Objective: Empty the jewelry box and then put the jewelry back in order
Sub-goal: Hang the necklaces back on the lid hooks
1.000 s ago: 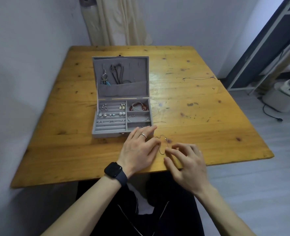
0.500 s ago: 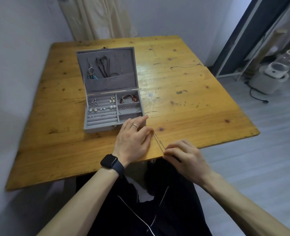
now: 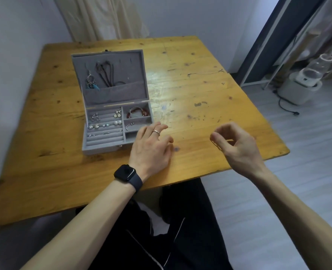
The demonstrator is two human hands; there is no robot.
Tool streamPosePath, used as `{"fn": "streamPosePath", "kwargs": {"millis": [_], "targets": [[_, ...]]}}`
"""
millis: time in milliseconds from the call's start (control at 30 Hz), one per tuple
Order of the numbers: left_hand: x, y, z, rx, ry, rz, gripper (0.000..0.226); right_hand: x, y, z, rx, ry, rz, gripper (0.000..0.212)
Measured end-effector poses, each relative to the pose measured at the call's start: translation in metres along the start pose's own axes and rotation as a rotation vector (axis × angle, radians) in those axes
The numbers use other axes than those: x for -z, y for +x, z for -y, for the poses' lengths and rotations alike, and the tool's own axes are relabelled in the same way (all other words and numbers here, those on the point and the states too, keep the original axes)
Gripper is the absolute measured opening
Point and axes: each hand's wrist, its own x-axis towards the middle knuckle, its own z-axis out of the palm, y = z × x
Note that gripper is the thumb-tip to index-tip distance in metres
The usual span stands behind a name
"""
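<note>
Head view: looks down on a wooden desk (image 3: 210, 106) with a person seated at its near edge.
Jewelry box (image 3: 102, 142): grey, on the left half of the desk, with its lid up and leaning back.
Lid lining: a feather pendant (image 3: 92, 82) with turquoise tips and a bundle of dark cords (image 3: 107, 75) hang into the pocket.
Ring rolls: the left part of the tray holds pearl earrings (image 3: 102, 125) and other small silver pieces in rows.
Right compartments: a red bracelet (image 3: 137, 113) lies in the far one and a silver bangle (image 3: 130, 126) in the middle one. The near one is partly hidden by fingers.
Left hand (image 3: 151, 148): released and palm down, with the fingers spread just beside the box's near right corner. Whether it touches the box cannot be told.
Left wrist: it wears a dark watch (image 3: 127, 173), and one finger wears a ring (image 3: 156, 132).
Right hand (image 3: 234, 142): raised over the desk and well apart from the left, fingers curled, thumb and forefinger pinching a thin chain (image 3: 216, 145). Only a fine line of the chain shows.
Far right of desk: a loose necklace (image 3: 204, 73) lies stretched out, with a tiny piece (image 3: 222, 83) near it.
Floor: a white appliance (image 3: 297, 88) stands to the right.
</note>
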Motion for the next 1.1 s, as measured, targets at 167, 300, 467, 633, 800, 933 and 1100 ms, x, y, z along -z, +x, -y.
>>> {"fn": "streamPosePath", "kwargs": {"millis": [167, 300, 467, 633, 800, 933, 1100], "targets": [[-0.014, 0.076, -0.028, 0.017, -0.020, 0.156, 0.034, 0.038, 0.064, -0.019, -0.051, -0.154, -0.095, 0.008], [-0.037, 0.129, -0.040, 0.076, -0.061, 0.268, 0.042, 0.053, 0.118, -0.034, -0.116, -0.182, -0.193, 0.010], [-0.066, 0.179, -0.032, 0.149, -0.113, 0.319, 0.056, 0.056, 0.188, -0.061, -0.174, -0.201, -0.202, 0.012], [-0.078, 0.187, -0.029, 0.183, -0.169, 0.231, 0.059, 0.051, 0.226, -0.075, -0.204, -0.132, -0.165, 0.011], [-0.079, 0.188, -0.028, 0.191, -0.190, 0.218, 0.060, 0.052, 0.238, -0.098, -0.271, -0.164, -0.133, 0.011], [-0.079, 0.185, -0.029, 0.185, -0.158, 0.237, 0.060, 0.057, 0.236, -0.130, -0.388, -0.403, -0.120, 0.014], [-0.072, 0.207, -0.042, 0.040, -0.078, 0.228, 0.055, 0.062, 0.231, -0.142, -0.352, -0.396, -0.142, 0.013]]}}
